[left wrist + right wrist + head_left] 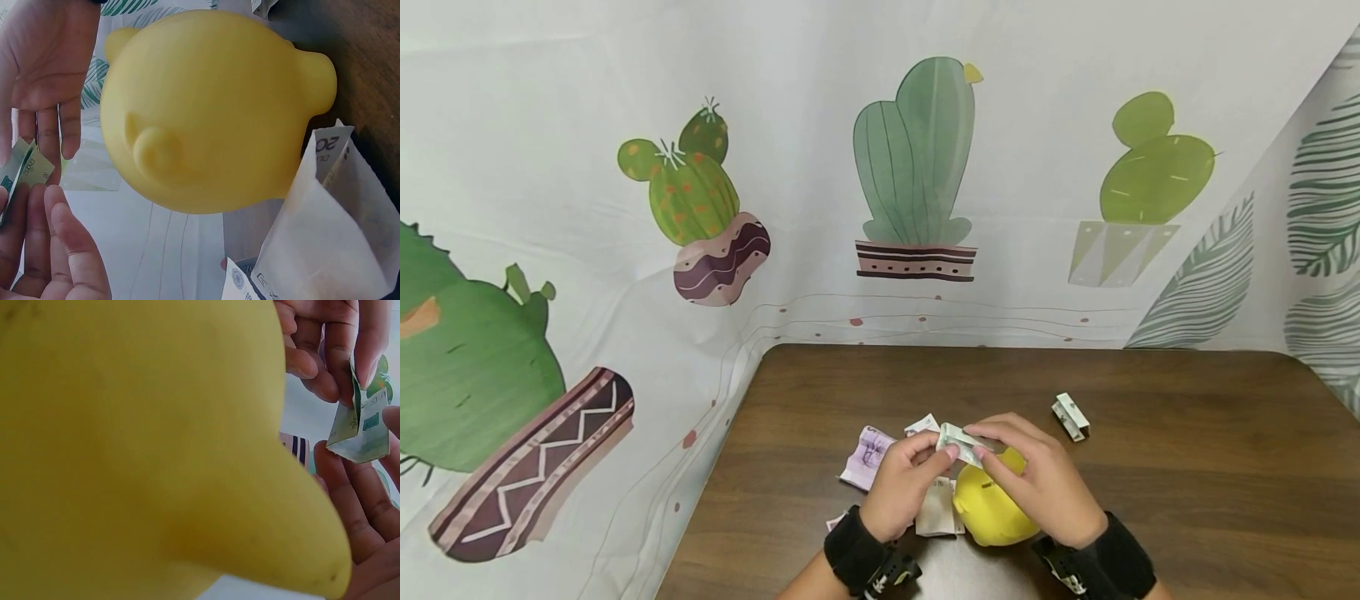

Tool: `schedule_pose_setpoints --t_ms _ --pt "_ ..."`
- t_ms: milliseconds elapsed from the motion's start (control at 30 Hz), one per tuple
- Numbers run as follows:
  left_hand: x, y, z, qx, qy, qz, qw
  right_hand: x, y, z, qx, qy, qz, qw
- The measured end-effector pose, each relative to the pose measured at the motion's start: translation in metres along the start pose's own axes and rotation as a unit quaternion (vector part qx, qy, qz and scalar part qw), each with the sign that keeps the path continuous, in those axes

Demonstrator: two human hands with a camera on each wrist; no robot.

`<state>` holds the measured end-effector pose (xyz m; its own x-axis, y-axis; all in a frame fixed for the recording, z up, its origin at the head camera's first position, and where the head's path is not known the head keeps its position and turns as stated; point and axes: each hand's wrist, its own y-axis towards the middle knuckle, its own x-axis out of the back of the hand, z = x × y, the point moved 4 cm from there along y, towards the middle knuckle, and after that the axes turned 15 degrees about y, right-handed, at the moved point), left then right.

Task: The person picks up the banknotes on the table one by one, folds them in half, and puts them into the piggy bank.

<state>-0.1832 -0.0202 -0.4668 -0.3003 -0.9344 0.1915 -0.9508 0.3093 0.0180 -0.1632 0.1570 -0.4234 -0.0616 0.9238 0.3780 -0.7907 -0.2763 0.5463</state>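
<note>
Both hands hold a small folded green banknote [955, 442] above the table, in front of the chest. My left hand [898, 492] pinches its left end between thumb and fingers. At the other end, the thumb and fingers of my right hand [1037, 483] grip it. In the right wrist view the note [365, 428] shows a crease, with its halves partly spread. A yellow piggy bank [988, 517] with a dark slot on top stands beneath the right hand, which covers part of it. Its curled tail [156, 153] shows in the left wrist view.
Left of the piggy bank lie a purple banknote [867, 458], a folded pale one [934, 510] standing partly upright, and a whitish one [922, 424] behind the left hand. Another folded note [1071, 417] lies back right on the brown wooden table [1187, 467]. A cactus-print cloth [805, 167] hangs behind.
</note>
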Motion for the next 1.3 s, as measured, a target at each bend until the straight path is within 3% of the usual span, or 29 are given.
schedule_pose_setpoints --t_ms 133,433,1300 --pt "-0.0001 0.0000 -0.0009 -0.004 -0.007 0.002 1.0000 -0.0012 0.0003 0.0008 -0.009 -0.001 0.013 1.000" --pt "-0.0012 -0.0009 -0.0017 -0.011 -0.011 0.008 0.9998 -0.0025 0.0009 0.0036 0.027 0.010 -0.001 1.000" --pt "-0.0035 -0.0037 -0.0031 -0.013 -0.036 0.039 0.9985 -0.0067 0.0002 0.0024 0.028 0.003 0.006 1.000"
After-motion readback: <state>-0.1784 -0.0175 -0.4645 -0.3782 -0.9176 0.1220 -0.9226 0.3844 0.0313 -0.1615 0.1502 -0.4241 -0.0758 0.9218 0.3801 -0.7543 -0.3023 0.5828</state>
